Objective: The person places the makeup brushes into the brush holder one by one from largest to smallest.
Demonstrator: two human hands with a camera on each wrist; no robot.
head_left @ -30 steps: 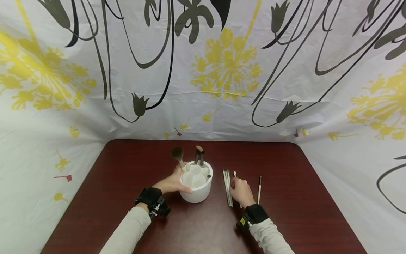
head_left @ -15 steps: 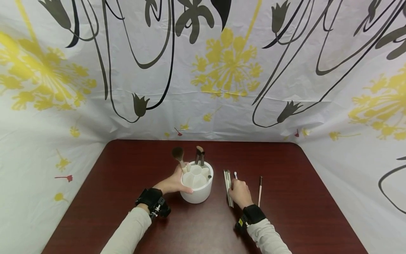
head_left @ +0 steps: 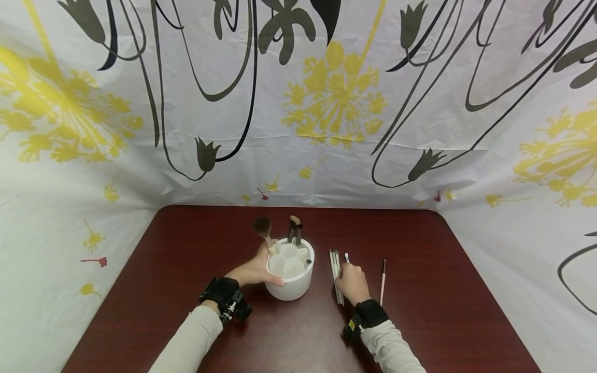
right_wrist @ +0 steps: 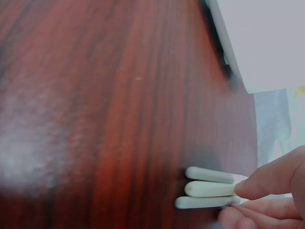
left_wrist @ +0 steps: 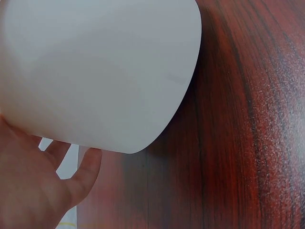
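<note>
A round white makeup brush holder (head_left: 293, 288) with inner compartments stands on the table. My left hand (head_left: 252, 269) grips its left side, thumb in front, other fingers partly hidden behind it. A fluffy brush (head_left: 263, 226) and some shorter dark brushes (head_left: 295, 229) stick up from it. To the right, my right hand (head_left: 353, 284) is down at slim makeup brushes (head_left: 335, 274) lying side by side. In the right wrist view, thumb and fingers pinch at a pale brush handle (right_wrist: 209, 189), with a handle on either side. Beyond the knuckles shows a white-tipped brush (head_left: 346, 257), mostly hidden.
Another thin brush (head_left: 383, 282) with a pale pink handle lies right of my right hand. The dark red wooden table (head_left: 443, 311) reaches back to a white curtain (head_left: 261, 119) with flower prints, which also hangs at both sides.
My right hand has shifted slightly left, closer to the row of brushes, and the handle end that showed below it is now out of sight. My left hand keeps its grip on the holder.
</note>
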